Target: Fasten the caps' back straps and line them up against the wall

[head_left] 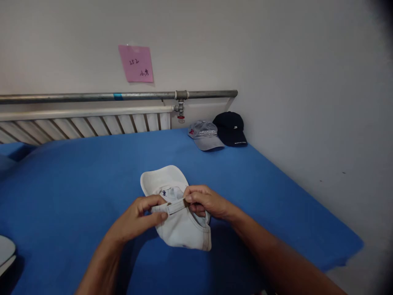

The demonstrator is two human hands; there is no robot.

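A white baseball cap [181, 231] is held over the blue-covered surface, its brim pointing away from me and its back opening facing me. My left hand [139, 215] pinches the left side of the cap's adjustment strap [176, 207] between thumb and fingers. At the strap's other end, my right hand [207, 200] grips it near a small metal buckle, which the fingers partly cover. A small dark blue mark shows inside the crown.
A grey cap [206, 137] and a black cap [230, 127] sit side by side at the far right corner of the blue cover [76, 180]. White rounded edges [6, 250] enter at the lower left. Behind run a radiator [107, 125] and a metal pipe [144, 96], below a pink note [136, 65].
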